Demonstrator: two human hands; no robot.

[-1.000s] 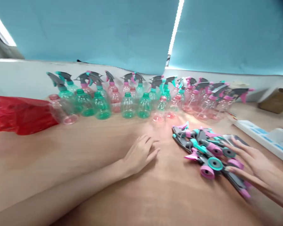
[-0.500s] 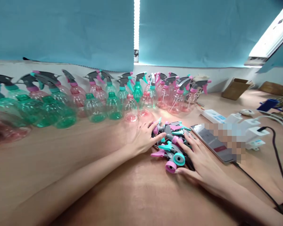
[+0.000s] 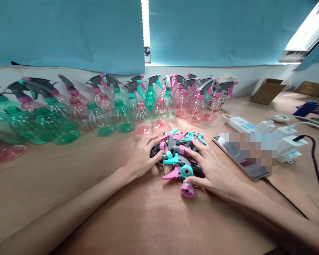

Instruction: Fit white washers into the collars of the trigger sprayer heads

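- A loose heap of grey plastic spray heads with pink and turquoise triggers and collars [image 3: 177,157] lies on the light brown wood-grain table [image 3: 149,226], near the middle of the scene, between the two hands.
- The left hand [image 3: 141,158] rests at the heap's left side, open, its fingers loosely curved over the outer spray heads; whether it grips one cannot be told.
- The right hand [image 3: 212,170] lies at the heap's right side, palm down and open, its fingers spread over the spray heads, its thumb beside a pink ribbed collar [image 3: 187,190] at the near end.
- Beyond the heap stand open-necked clear green plastic bottles [image 3: 123,118] to the left and open-necked clear pink plastic bottles [image 3: 143,120] nearer the middle.
- Farther back, a row of clear bottles topped with grey trigger sprayers [image 3: 196,106] stretches from left to right.
- On the right lies a flat dark-screened phone [image 3: 232,154], with a white power strip [image 3: 240,124] just beyond it.
- At the far right stands a brown cardboard box [image 3: 266,92].
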